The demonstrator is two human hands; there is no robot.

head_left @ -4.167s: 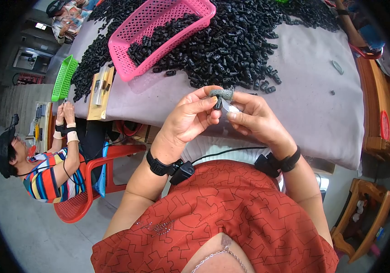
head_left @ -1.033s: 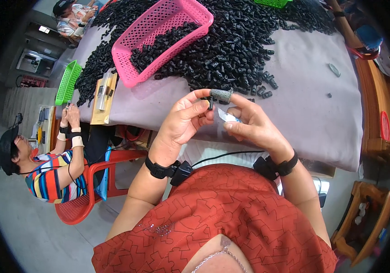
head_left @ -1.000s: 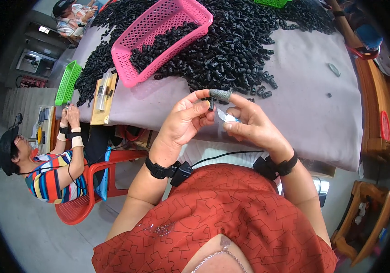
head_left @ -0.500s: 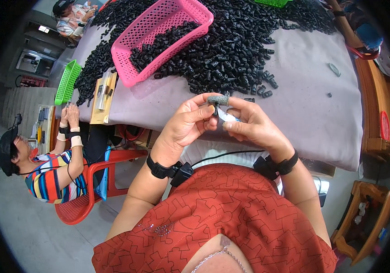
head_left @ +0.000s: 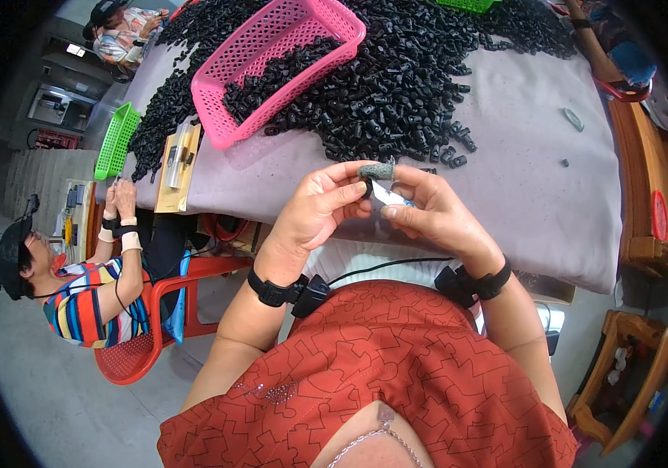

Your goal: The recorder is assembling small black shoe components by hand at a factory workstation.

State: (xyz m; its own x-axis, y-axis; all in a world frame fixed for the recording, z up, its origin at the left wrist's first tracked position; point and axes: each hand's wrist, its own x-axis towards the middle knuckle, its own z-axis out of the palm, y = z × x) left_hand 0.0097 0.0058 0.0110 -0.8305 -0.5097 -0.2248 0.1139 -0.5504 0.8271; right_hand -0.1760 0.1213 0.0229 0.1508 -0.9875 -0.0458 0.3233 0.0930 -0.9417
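My left hand (head_left: 320,204) pinches a small black plastic part (head_left: 368,188) between thumb and fingers, above the table's near edge. Close beside it, my right hand (head_left: 437,209) is closed on a thin, flat white and blue strip (head_left: 390,196), shaped somewhat like a blade. The strip's tip points at the black part; whether they touch I cannot tell. A grey-green finger sleeve (head_left: 377,170) covers a fingertip where my two index fingers meet. Just beyond my hands spreads a large heap of similar black parts (head_left: 396,117).
A tilted pink basket (head_left: 279,109) holds more black parts on the grey tablecloth (head_left: 521,179). Left of it lie a yellow card with a clear tube (head_left: 176,168) and a green basket (head_left: 118,140). A person (head_left: 100,300) sits on a red chair at left; others work farther off.
The white and blue strip has turned slightly between my fingers, and the black part is more hidden by my left fingers. Both hands stay in nearly the same place.
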